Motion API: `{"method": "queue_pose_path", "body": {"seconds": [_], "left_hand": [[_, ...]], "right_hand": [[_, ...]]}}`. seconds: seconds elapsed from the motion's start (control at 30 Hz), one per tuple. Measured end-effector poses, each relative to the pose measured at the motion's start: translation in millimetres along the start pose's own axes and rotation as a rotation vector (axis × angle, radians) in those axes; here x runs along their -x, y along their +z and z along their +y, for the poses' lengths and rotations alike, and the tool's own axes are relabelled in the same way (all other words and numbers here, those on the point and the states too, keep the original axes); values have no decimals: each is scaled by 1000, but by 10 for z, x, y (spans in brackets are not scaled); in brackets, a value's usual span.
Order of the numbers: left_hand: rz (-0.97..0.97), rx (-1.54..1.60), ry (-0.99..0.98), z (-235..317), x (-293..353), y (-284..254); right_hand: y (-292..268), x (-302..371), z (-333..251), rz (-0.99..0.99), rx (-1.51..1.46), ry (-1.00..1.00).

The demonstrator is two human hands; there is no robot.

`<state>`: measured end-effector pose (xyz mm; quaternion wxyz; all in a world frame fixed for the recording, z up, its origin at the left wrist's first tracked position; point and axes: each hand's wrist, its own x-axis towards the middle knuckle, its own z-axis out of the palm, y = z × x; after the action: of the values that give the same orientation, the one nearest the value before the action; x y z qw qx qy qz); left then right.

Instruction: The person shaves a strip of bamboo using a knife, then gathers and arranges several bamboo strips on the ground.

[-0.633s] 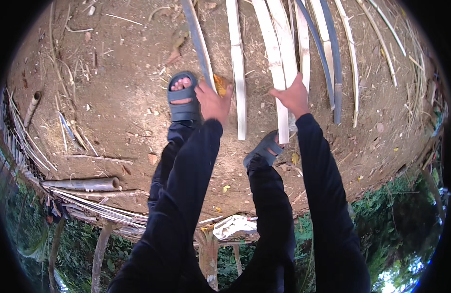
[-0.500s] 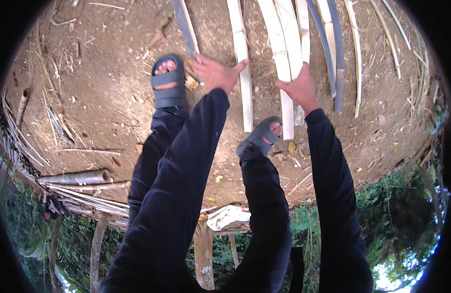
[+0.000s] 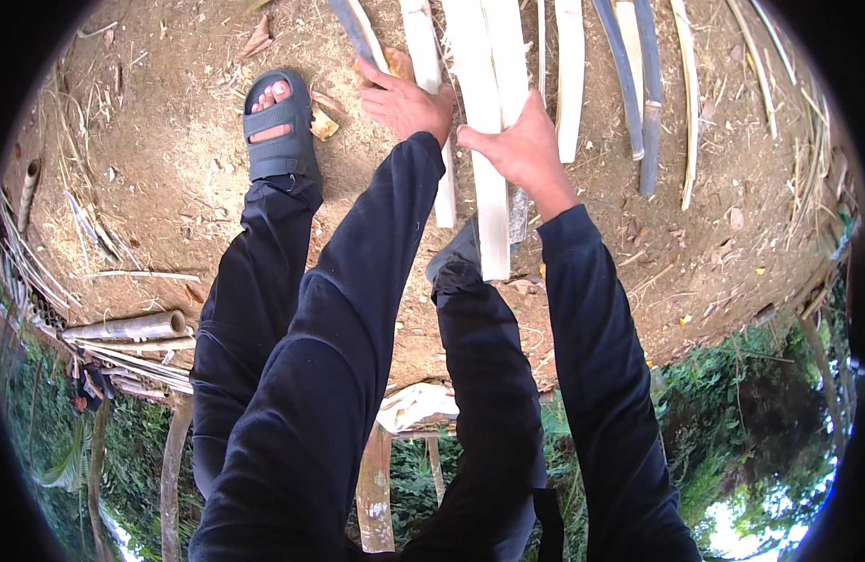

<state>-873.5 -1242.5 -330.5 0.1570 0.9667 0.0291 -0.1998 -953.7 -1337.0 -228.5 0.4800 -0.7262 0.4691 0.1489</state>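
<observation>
Pale split bamboo strips (image 3: 490,201) run away from me across the dirt, side by side. My right hand (image 3: 524,155) is closed on them, its thumb across the left side and its fingers at the right edge, partly hidden. To their left, my left hand (image 3: 406,105) is over a single pale bamboo strip (image 3: 444,201), its fingers stretched out to the left. Just beyond those fingers lies the end of a dark-skinned bamboo strip (image 3: 360,37). I cannot tell how firmly the left palm touches the strip beneath it.
More bamboo strips (image 3: 570,84) lie to the right, with dark-skinned ones (image 3: 650,122) and a thin curved one (image 3: 687,122) farther over. My sandalled left foot (image 3: 283,126) stands left of the strips. A hollow bamboo pole (image 3: 137,326) and thin sticks lie at the lower left.
My right hand and the strips in it have shifted left, toward my left hand, leaving a gap from the strip on their right. The view has shifted slightly too.
</observation>
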Motion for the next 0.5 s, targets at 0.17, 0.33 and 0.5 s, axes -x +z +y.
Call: {"method": "queue_pose_path", "body": {"seconds": [0.17,0.33,0.5], "left_hand": [[80,205,84,-202,-52,38],[-111,233,102,-272,-84,-203],[-197,539,-35,-50,-41,-519]], "right_hand": [[-341,97,-8,-31,-18,32],[-861,215,-55,-32,37,-46],[-1241,376,-206,-55,-11,-37]]}}
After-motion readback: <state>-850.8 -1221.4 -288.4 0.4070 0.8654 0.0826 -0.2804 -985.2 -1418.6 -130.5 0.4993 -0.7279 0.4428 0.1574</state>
